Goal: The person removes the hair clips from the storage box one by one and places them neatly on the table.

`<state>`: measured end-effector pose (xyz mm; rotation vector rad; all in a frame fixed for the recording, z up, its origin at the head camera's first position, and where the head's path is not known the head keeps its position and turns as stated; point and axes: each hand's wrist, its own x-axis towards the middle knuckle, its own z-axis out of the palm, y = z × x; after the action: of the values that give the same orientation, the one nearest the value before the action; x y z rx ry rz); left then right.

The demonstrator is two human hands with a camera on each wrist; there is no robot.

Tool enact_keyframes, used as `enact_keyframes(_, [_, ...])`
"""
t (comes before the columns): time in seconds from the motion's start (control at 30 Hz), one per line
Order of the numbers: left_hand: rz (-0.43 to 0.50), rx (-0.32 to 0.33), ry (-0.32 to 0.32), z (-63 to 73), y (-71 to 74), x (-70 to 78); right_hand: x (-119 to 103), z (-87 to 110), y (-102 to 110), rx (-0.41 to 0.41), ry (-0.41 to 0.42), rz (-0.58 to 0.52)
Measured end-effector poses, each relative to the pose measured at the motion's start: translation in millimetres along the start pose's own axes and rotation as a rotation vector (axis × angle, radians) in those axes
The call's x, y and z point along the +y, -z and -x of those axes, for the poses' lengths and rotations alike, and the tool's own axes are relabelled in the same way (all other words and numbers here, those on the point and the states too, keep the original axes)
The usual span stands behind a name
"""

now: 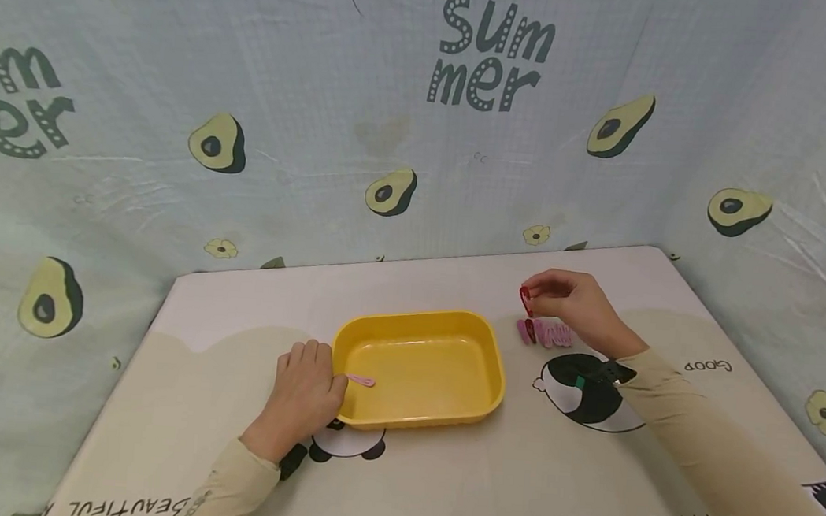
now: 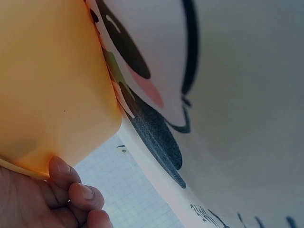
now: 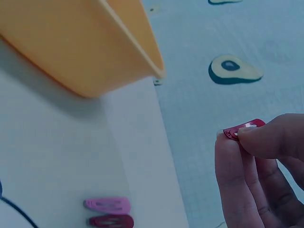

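Observation:
A yellow plastic tray [image 1: 420, 424] stands on the table, and my left hand [image 1: 308, 387] grips its left rim. In the left wrist view, fingertips [image 2: 85, 192] lie against the tray's outer wall. One pink hair clip [image 1: 361, 380] lies inside the tray near my left thumb. To the right of the tray, my right hand [image 1: 575, 303] pinches a red snap hair clip [image 3: 244, 128] between thumb and finger, raised above the table. Just below it is a row of several clips: a dark red clip [image 1: 531, 331] among pink clips [image 1: 553, 334].
The table [image 1: 498, 484] has a printed cover with cartoon animals and lettering. Behind and beside it hangs a pale cloth [image 1: 310, 86] with avocado prints. The clip row lies close to the tray's right side.

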<state>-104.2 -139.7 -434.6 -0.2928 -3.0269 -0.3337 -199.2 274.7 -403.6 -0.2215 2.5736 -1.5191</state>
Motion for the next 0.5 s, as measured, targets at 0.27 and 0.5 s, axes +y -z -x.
enact_keyframes(0.27, [0.005, -0.010, 0.001, -0.8, 0.2, 1.7, 20, 7.0, 12, 0.039, -0.009, -0.022])
enact_keyframes(0.5, [0.000, -0.001, -0.004, 0.5, 1.6, 2.9, 32, 12.3, 17, 0.070, -0.041, -0.014])
